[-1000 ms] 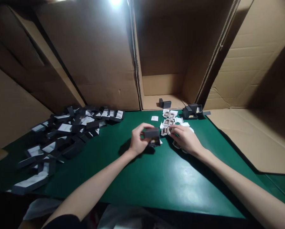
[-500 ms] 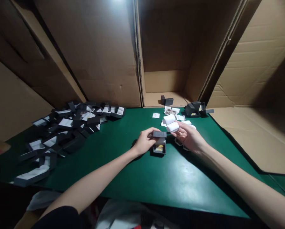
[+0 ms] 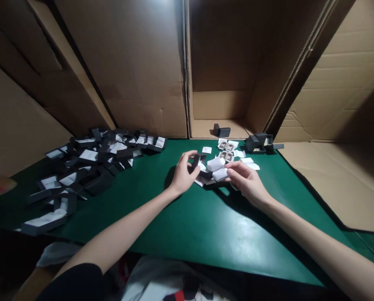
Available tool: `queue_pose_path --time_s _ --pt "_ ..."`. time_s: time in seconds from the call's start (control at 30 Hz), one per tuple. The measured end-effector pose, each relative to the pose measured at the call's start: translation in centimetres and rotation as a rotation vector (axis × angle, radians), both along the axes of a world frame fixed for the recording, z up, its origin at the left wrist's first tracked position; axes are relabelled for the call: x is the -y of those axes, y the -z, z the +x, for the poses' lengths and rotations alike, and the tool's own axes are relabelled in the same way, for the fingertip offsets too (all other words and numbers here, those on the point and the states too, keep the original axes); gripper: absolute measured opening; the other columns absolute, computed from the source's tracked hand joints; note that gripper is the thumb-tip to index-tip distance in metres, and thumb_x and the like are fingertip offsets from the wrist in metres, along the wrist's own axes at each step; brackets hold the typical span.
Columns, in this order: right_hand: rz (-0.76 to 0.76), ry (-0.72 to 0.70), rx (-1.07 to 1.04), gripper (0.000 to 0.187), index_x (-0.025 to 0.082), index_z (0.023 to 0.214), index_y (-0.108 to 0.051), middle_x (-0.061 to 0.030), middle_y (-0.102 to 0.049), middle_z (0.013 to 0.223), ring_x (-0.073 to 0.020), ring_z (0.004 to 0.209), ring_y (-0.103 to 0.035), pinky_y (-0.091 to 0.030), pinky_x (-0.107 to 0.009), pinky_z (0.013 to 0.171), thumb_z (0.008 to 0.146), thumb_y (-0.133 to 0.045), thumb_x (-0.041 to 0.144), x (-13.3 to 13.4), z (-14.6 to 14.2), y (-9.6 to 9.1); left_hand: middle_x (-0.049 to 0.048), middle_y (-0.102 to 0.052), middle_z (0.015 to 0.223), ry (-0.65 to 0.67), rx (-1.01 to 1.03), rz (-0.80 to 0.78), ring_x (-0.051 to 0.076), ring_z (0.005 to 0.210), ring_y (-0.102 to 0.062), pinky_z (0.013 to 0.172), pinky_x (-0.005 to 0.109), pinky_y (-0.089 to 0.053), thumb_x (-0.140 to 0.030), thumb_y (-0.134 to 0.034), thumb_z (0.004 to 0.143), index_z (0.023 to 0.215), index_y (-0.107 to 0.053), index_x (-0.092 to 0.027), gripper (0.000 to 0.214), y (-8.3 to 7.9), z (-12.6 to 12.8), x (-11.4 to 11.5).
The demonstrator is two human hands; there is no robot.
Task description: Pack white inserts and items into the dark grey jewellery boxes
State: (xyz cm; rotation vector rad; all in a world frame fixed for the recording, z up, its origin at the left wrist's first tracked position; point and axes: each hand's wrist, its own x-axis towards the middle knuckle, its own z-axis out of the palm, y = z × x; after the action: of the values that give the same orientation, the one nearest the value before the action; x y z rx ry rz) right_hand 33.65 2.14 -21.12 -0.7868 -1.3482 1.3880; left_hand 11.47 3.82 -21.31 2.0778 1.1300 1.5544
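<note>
From where I stand, the work sits near the middle of the frame. The left hand (image 3: 184, 173) grips a small, open black box (image 3: 199, 159) between thumb and fingers, up off the green table (image 3: 161, 217). Just to its right, the right hand (image 3: 251, 182) pinches a folded white insert (image 3: 220, 174) at its near end, its two padded lobes pointing toward the box. I take the step in hand to be bringing insert and box together; whether they touch yet, I cannot tell, since they overlap from this side.

To my eye, the next move calls for a steady left hand and a light pinch on the right, with the lobes squared to the opening so the soft white card doesn't crumple.

Behind the right fingers, right of centre, more white inserts (image 3: 227, 145) lie hollow side up, with a flat white card (image 3: 207, 150) to their left. A heap of black boxes (image 3: 94, 177) with white linings fills the left of the frame. Other black boxes (image 3: 258, 143) stand toward the right, before the cardboard wall (image 3: 127, 83).
</note>
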Motion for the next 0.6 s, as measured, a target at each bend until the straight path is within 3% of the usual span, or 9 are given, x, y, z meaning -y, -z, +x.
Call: queue_pose_path --time_s 0.07,0.13,0.3,0.47,0.6 --pt "0.009 0.000 0.031 0.027 0.015 0.093 -0.058 -0.0043 -0.060 0.089 -0.0105 0.074 -0.057 -0.051 -0.025 0.074 0.076 -0.068 0.035 0.2 -0.1 -0.1 0.0099 -0.044 0.124 -0.031 -0.120 0.139 0.024 0.116 -0.039 0.096 0.038 -0.037 -0.025 -0.053 0.087 0.120 -0.049 -0.016 0.034 -0.8 0.3 0.9" --pt "0.010 -0.019 0.012 0.026 0.015 0.090 -0.058 -0.0041 -0.059 0.087 -0.0109 0.076 -0.057 -0.051 -0.026 0.075 0.075 -0.069 0.033 0.4 -0.4 -0.2 0.0100 -0.040 0.128 -0.023 -0.236 0.212 0.026 0.119 -0.035 0.102 0.041 -0.031 -0.030 -0.053 0.090 0.120 -0.049 -0.016 0.033 -1.6 0.7 1.8" --pt "-0.015 -0.121 -0.112 0.022 0.016 0.093 -0.057 -0.0039 -0.057 0.092 -0.0123 0.085 -0.056 -0.049 -0.027 0.078 0.077 -0.067 0.028 0.7 -0.7 -0.1 0.0092 -0.046 0.118 0.051 -0.433 0.334 0.027 0.109 -0.040 0.096 0.040 -0.033 -0.040 -0.068 0.084 0.123 -0.049 -0.014 0.051 -2.0 1.3 2.8" --pt "0.022 -0.116 -0.052 0.021 0.016 0.094 -0.058 -0.0048 -0.059 0.094 -0.0127 0.087 -0.057 -0.047 -0.027 0.082 0.078 -0.066 0.027 0.9 -0.5 0.0 0.0060 -0.051 0.112 0.067 -0.455 0.310 0.024 0.103 -0.043 0.093 0.039 -0.033 -0.029 -0.072 0.081 0.124 -0.047 -0.015 0.052 -1.5 1.2 2.7" --pt "0.130 -0.121 0.033 0.022 0.017 0.097 -0.056 -0.0048 -0.059 0.097 -0.0129 0.090 -0.057 -0.047 -0.028 0.085 0.080 -0.065 0.026 1.1 -0.5 -0.1 0.0068 -0.052 0.112 0.088 -0.466 0.312 0.024 0.100 -0.046 0.089 0.039 -0.035 -0.026 -0.066 0.083 0.125 -0.047 -0.014 0.047 -1.4 1.2 2.6"
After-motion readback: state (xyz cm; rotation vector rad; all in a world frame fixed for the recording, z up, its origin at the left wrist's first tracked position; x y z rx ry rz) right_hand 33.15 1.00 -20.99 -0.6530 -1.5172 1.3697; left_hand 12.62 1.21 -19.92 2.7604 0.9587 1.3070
